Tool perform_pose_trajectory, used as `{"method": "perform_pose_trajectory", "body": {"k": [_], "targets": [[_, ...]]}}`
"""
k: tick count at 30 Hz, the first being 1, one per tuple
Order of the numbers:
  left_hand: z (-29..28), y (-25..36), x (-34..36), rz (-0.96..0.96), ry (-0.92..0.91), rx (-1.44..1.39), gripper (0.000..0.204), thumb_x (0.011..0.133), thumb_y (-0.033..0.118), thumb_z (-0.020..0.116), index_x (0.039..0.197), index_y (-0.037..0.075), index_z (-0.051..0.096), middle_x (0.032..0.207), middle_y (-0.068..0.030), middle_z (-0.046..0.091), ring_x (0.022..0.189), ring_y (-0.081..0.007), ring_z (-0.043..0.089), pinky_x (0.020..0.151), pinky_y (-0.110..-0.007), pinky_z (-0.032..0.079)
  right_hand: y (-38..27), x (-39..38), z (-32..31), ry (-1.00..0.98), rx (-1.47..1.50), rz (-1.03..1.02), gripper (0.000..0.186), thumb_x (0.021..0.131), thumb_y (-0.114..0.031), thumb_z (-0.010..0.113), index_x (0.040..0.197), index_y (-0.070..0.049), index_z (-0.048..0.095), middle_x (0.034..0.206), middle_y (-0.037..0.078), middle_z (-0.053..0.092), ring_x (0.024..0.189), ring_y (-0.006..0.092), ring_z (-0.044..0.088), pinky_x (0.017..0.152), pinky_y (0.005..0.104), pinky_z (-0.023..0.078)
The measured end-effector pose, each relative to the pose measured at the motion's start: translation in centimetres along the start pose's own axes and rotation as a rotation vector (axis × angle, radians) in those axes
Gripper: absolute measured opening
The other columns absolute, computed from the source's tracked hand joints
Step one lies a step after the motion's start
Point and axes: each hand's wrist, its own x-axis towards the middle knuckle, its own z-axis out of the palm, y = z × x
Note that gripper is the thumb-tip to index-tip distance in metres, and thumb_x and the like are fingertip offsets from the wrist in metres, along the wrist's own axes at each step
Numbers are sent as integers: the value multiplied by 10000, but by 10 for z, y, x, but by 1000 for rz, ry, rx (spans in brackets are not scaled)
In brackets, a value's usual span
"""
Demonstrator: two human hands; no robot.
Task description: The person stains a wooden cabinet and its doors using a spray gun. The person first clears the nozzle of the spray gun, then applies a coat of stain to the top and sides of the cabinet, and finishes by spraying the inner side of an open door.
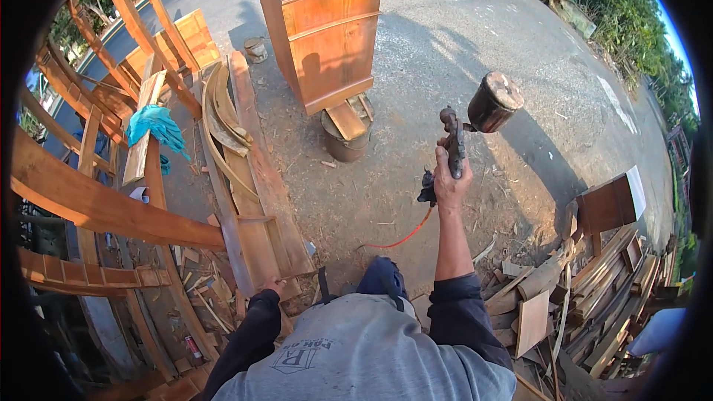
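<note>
My right hand (451,182) is wrapped round the handle of a dark, stained spray gun (454,134), held out over the ground ahead. Beside the gun is a dark, dripped-on cup (492,104) with a pale crusted lid; it appears joined to the gun by a short neck. An orange hose (405,239) runs off below the hand. Low at my left side, my left hand (274,287) is partly visible with a finger stretched out and nothing seen in it, close to wooden boards (271,249). A reddish-brown wooden cabinet (327,48) stands ahead, lacquered-looking and tilted in view.
The cabinet rests on a bucket-like stand (346,145) with wood pieces. Curved wooden frames (111,200) crowd the left, with a turquoise cloth (157,131) over one. A small can (255,50) sits near the cabinet. Scrap wood (594,289) is piled at right.
</note>
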Motion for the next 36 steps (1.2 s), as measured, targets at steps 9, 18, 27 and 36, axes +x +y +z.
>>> {"method": "perform_pose_trajectory", "body": {"k": [9, 18, 27, 36], "targets": [[4, -6, -16, -211, -348, 218, 459, 938, 421, 653, 1227, 69, 705, 1155, -182, 728, 1038, -328, 706, 943, -428, 536, 65, 282, 140, 207, 89, -365, 399, 945, -94, 710, 1327, -10, 632, 997, 42, 697, 877, 123, 635, 821, 295, 521], [-78, 187, 141, -233, 172, -485, 298, 933, 168, 692, 1169, -12, 663, 1025, -159, 716, 794, -228, 715, 702, -342, 610, 118, 409, 246, 79, 71, -268, 440, 887, -109, 763, 1290, 11, 631, 1051, 163, 735, 947, 221, 716, 871, 347, 541], [-133, 271, 232, -75, 213, -371, 345, 933, 243, 708, 1171, -6, 678, 936, -126, 734, 772, -190, 704, 695, -333, 572, 94, 353, 303, -198, 174, -204, 431, 938, -141, 749, 1309, 30, 612, 1043, 83, 711, 954, 145, 643, 889, 317, 517], [-95, 196, 219, -300, 31, -352, 374, 885, 271, 745, 1145, 3, 718, 982, -136, 764, 731, -234, 746, 731, -357, 595, 67, 275, 323, -550, 320, -64, 418, 914, -145, 779, 1261, 36, 630, 1002, 79, 701, 841, 142, 637, 782, 307, 526]]}}
